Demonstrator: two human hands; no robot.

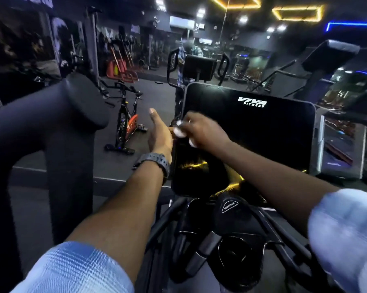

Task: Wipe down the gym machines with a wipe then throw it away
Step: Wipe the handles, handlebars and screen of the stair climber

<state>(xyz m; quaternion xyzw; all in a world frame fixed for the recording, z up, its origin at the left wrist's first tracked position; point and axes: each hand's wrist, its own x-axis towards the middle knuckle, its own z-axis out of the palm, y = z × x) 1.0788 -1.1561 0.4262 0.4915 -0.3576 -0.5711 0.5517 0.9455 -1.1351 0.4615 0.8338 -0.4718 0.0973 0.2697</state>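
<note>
A black glossy console screen [263,134] marked VIVA FITNESS stands in front of me on a gym machine. My right hand [201,131] grips a white wipe [179,132] and holds it against the screen's left edge. My left hand [160,134], with a dark watch on its wrist, lies against the outer left side of the console, thumb straight up; its fingers are hidden behind the console. Below the screen are the machine's black handlebars and a round resistance knob [230,206].
A thick black machine arm [58,115] rises at the left. A spin bike [126,123] stands on the floor beyond. A mirror ahead shows a person's reflection [188,51]. Another machine console [330,53] and a treadmill deck [343,151] are at the right.
</note>
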